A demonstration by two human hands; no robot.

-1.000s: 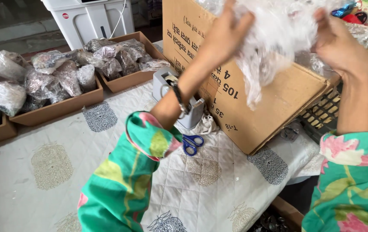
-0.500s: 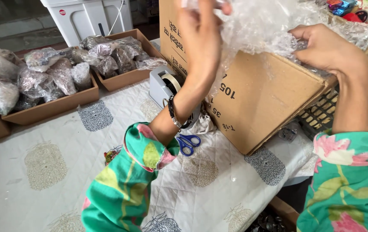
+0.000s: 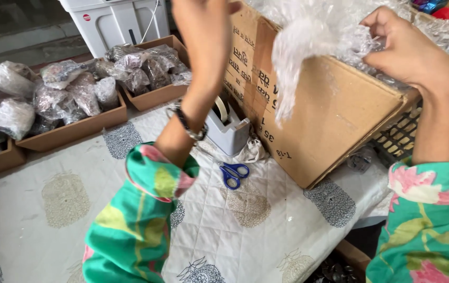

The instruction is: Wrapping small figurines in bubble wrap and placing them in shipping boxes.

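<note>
We are partway through drawing a sheet of bubble wrap (image 3: 308, 47) out of the tilted cardboard box (image 3: 334, 115) that leans at the far right of the desk (image 3: 67, 209). Our right hand (image 3: 408, 52) has its fingers clamped on the wrap at the box's top edge; our left hand (image 3: 203, 26) is raised beside it, its fingers cut off by the frame, so we cannot tell their grip. A tape dispenser (image 3: 228, 128) and blue scissors (image 3: 233, 174) lie just below. Next, we judge, the sheet must come free without snagging.
</note>
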